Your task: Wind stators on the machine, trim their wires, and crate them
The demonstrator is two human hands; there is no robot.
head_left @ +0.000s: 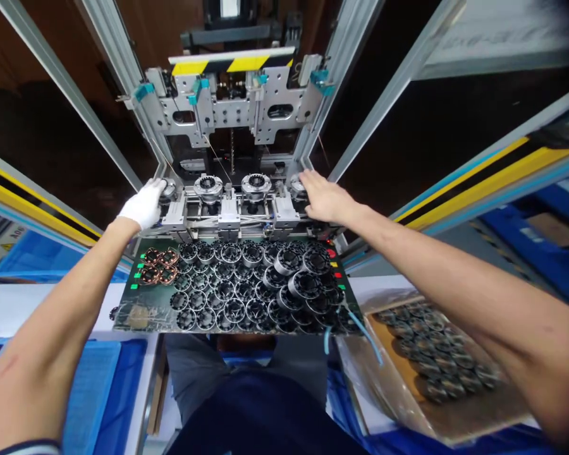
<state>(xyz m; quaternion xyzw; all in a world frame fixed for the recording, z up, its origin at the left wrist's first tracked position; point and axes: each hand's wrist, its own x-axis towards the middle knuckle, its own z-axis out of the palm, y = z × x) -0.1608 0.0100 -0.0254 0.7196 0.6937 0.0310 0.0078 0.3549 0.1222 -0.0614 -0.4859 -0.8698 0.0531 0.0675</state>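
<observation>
Both my arms reach forward into a machine. My left hand [145, 202], in a white glove, rests on the leftmost round holder [169, 188] of a fixture row, fingers curled over a part there. My bare right hand [323, 197] lies over the rightmost holder [296, 187], fingers bent down on it. Between them two holders [208, 186] [256, 185] each carry a round metal stator core. In front of the fixture a dark tray [137, 313] holds several black stator cores [232, 287] and a few copper-wound ones [160, 265].
Above the fixture hangs a metal press head [232, 101] with a yellow-black bar. Aluminium frame posts [118, 57] and yellow light-curtain bars [483, 183] flank the opening. A second tray of cores [436, 354] sits at the lower right. Blue bins [99, 392] lie at the left.
</observation>
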